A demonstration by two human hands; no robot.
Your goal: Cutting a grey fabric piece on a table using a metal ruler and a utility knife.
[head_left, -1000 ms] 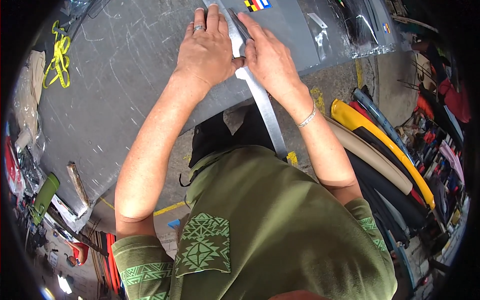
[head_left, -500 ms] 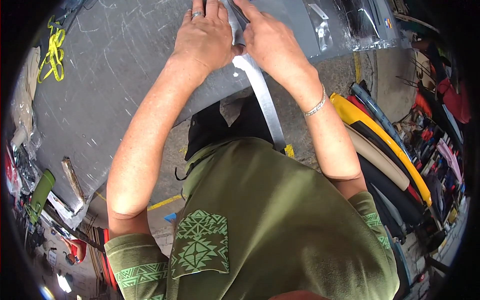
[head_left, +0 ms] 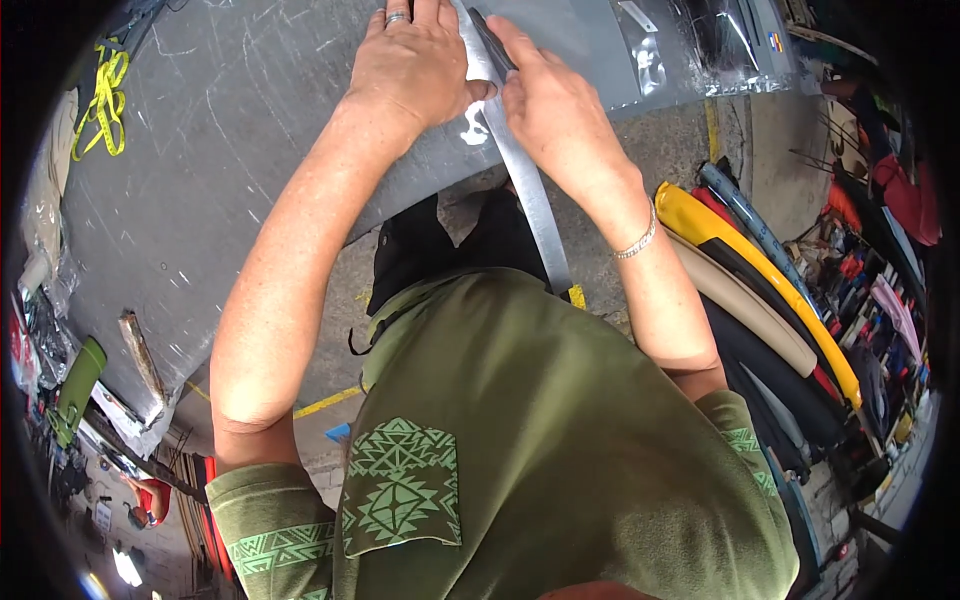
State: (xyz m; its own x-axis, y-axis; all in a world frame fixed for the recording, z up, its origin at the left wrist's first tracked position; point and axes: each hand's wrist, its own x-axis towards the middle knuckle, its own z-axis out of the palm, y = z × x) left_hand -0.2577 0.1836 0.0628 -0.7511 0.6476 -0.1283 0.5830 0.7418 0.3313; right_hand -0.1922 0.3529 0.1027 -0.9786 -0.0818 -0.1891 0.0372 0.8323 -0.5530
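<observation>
Holding: the right hand grips a slim dark tool, closed narrow around it, forefinger stretched along its length; what kind of tool it is cannot be told.
Tool to strip: it lies along the right side of a metal strip, touching or just beside it; the view does not settle which. Its far end is hard to make out.
Long axis: both run far to near, leaning the same way, with the near end farther right.
Left hand: the left hand is spread flat on the table, left of the strip, thumb laid over it; the fingertips pass out of view at the far side, and how hard they press cannot be told.
Nearer hand: the right is at the tool; the left thumb covers the strip, close to the right thumb.
Strip ends: the far one is out of view; the near one overhangs the table's near edge and ends by the shirt.
Near edge: slants from near left to farther right, beneath the right forearm.
Room left: table surface stretches out to a yellow tape.
Room right: plastic lies past the hand; a yellow roll stands off the table, right of the forearm.
</observation>
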